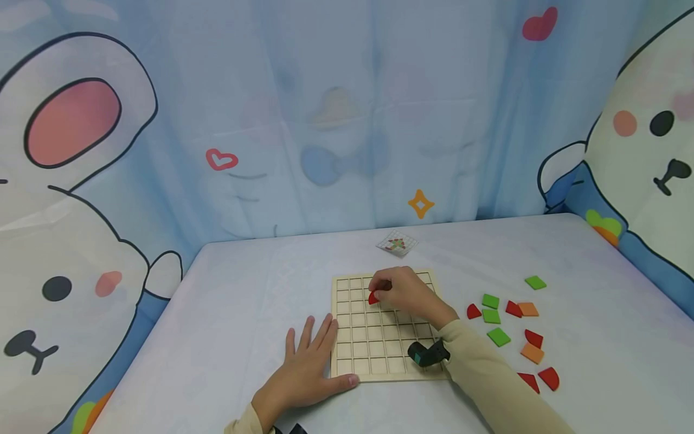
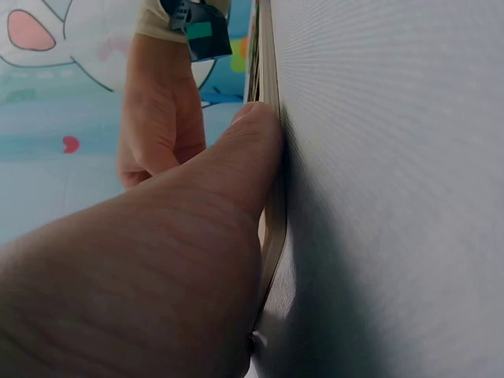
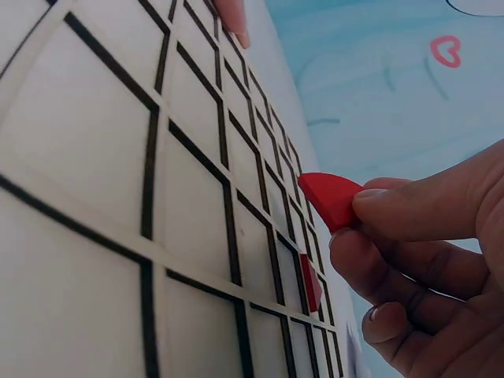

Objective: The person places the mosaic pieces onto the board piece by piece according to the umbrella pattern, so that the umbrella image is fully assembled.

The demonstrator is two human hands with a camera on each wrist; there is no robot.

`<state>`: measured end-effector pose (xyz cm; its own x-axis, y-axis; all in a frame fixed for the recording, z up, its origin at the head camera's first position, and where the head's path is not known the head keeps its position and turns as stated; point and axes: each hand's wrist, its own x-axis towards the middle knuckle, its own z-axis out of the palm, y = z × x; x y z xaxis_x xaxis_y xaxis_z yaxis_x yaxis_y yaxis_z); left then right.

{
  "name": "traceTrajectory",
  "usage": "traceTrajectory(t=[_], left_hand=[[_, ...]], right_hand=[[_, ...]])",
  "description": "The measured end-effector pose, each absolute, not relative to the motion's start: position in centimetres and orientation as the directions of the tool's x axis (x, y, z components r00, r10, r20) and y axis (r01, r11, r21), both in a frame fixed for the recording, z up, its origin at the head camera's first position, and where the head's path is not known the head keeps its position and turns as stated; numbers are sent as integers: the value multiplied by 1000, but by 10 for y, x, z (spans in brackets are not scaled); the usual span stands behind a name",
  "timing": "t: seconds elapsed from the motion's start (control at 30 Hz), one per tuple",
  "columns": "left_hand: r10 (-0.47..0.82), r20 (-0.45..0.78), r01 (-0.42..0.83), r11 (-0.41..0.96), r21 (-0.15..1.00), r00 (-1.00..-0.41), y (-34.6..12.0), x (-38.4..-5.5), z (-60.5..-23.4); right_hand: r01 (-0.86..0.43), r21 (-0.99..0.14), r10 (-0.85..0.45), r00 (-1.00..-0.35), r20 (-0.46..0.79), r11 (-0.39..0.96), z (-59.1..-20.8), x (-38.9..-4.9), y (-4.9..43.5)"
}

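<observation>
A pale wooden board with a raised square grid lies on the table. Over its upper part, my right hand pinches a red quarter-circle piece between thumb and fingers, its edge close over the grid. Another red piece sits in a grid cell just below it in the right wrist view; the hand covers that spot in the head view. My left hand rests spread at the board's lower left corner, with fingertips at the left edge and the thumb along the front edge.
Right of the board lie loose green tiles, orange tiles and red pieces. Behind the board is a small card with a coloured pattern on a grid. A printed blue curtain hangs beyond the table's back edge.
</observation>
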<state>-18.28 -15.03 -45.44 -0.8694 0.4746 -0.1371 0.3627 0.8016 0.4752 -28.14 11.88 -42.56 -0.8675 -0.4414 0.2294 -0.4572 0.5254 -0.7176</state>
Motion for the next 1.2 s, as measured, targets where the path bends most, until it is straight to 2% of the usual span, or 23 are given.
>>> traceTrajectory(t=[0.4, 0.73, 1.1, 1.2], left_hand=[[479, -141, 368, 804, 468, -867, -149, -182, -454], [484, -127, 383, 803, 456, -866, -147, -181, -453], [474, -125, 377, 812, 446, -872, -149, -183, -457], [476, -119, 381, 809, 447, -871, -149, -182, -457]], right_hand=[[-493, -655, -466, -853, 235, 573, -434, -277, 111], [-540, -542, -481, -837, 261, 644, -435, -278, 108], [-625, -458, -562, -776, 285, 632, -434, -278, 107], [-622, -432, -558, -781, 282, 653, -434, -277, 107]])
